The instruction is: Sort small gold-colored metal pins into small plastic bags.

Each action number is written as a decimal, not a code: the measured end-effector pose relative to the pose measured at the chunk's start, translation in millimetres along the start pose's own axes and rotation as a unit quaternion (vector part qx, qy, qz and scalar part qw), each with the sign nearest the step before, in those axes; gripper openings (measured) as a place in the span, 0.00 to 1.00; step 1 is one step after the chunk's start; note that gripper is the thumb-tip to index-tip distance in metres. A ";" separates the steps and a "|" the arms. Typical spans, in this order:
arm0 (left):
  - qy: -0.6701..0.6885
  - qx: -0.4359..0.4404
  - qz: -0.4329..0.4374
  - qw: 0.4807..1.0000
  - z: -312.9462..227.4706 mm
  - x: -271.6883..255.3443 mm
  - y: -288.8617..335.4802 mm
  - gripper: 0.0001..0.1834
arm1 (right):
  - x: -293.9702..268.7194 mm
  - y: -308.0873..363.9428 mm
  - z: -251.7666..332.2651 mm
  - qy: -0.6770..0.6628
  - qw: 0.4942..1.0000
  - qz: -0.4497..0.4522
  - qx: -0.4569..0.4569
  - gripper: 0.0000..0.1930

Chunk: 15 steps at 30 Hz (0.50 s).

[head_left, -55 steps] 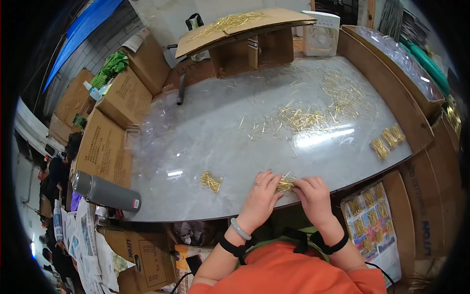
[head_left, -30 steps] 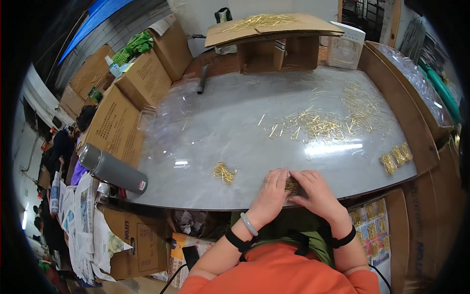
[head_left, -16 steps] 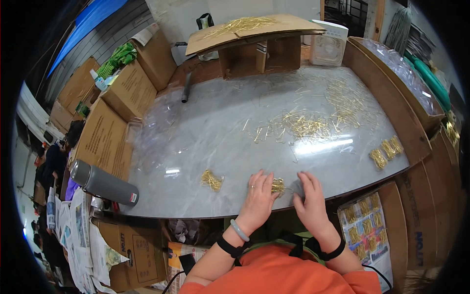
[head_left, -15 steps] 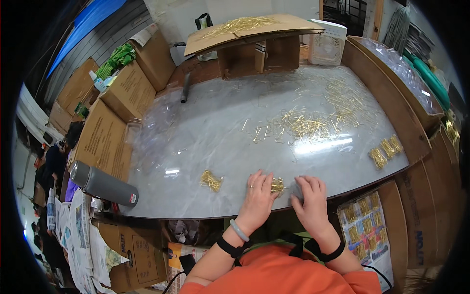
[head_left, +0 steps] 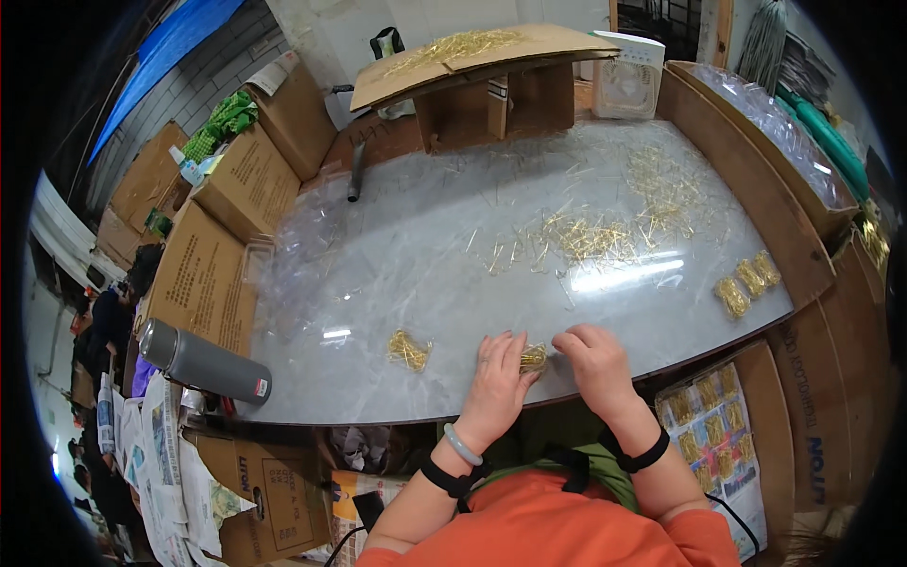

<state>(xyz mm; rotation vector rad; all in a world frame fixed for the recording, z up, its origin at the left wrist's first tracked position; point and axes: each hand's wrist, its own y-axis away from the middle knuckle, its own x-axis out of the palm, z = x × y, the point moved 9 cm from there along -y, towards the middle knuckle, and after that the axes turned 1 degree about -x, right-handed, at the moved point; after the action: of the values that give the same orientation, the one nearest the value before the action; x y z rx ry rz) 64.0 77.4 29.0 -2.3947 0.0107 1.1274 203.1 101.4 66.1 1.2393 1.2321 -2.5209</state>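
Note:
A small bundle of gold-coloured wire hooks (head_left: 534, 356) lies near the front edge of the table. My left hand (head_left: 493, 383) is closed on it from the left, with fingers along its side. Just right of the bundle, my right hand (head_left: 600, 369) has its thumb and fingertips drawn together; anything between them is too small to make out. Another gold wire bundle (head_left: 408, 351) rests to the left of my left hand. Several finished-looking bundles (head_left: 748, 284) stand in a row by the right edge. Farther back, loose wire hooks (head_left: 600, 238) are spread in a heap.
A grey bottle (head_left: 203, 364) lies tilted at the left edge, beside cardboard boxes (head_left: 203, 283). Clear plastic bags (head_left: 300, 246) and a dark tube (head_left: 356, 172) are on the left side. At the back stand a cardboard shelf (head_left: 539, 106) and a white fan (head_left: 628, 80). More bundles (head_left: 713, 430) sit lower right.
My right hand has moved slightly up and left toward the bundle, and its fingers have come together. My left hand stays at the bundle.

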 end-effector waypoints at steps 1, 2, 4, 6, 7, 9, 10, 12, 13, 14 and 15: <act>0.003 0.001 -0.001 1.000 0.5 0.3 0.8 0.35 | 1.4 -1.9 5.0 0.005 1.000 -0.002 -0.010 0.12; 0.005 -0.002 0.001 1.000 1.1 1.4 0.7 0.36 | 6.0 -1.4 7.5 -0.017 1.000 0.000 -0.001 0.12; 0.010 -0.006 0.006 1.000 2.3 2.8 0.6 0.37 | 18.2 3.8 11.0 -0.061 0.998 0.004 0.016 0.12; 0.020 -0.009 0.004 1.000 4.2 2.3 2.0 0.39 | 23.4 7.7 2.9 -0.105 0.992 0.018 0.066 0.12; 0.024 -0.010 0.003 1.000 5.2 1.8 2.6 0.40 | 19.9 8.6 1.2 -0.113 0.990 0.008 0.090 0.12; 0.037 -0.019 0.016 0.999 6.6 2.0 2.3 0.40 | 11.9 4.2 10.7 -0.106 0.992 0.001 0.069 0.14; 0.043 -0.024 0.022 0.999 7.7 2.3 2.2 0.40 | 9.5 -2.0 23.5 -0.091 0.996 0.002 0.025 0.15; 0.043 -0.008 0.006 0.999 7.0 0.0 2.0 0.41 | 13.8 -3.0 31.7 -0.101 0.994 0.029 -0.007 0.18; 0.043 0.000 -0.003 0.999 6.4 -1.4 2.0 0.41 | 22.1 0.5 27.9 -0.126 0.990 0.056 0.005 0.20; 0.055 -0.007 0.009 0.998 6.9 -1.3 1.1 0.42 | 30.2 4.2 24.0 -0.151 0.985 0.082 0.016 0.22; 0.068 -0.013 0.022 0.997 6.5 -2.4 0.2 0.42 | 36.3 8.7 17.0 -0.151 0.983 0.099 0.036 0.24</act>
<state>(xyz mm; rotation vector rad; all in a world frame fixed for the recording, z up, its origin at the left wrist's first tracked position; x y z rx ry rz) 57.7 79.6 27.1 -2.5013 0.0941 0.9878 171.3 93.3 41.5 0.8950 0.9105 -2.5071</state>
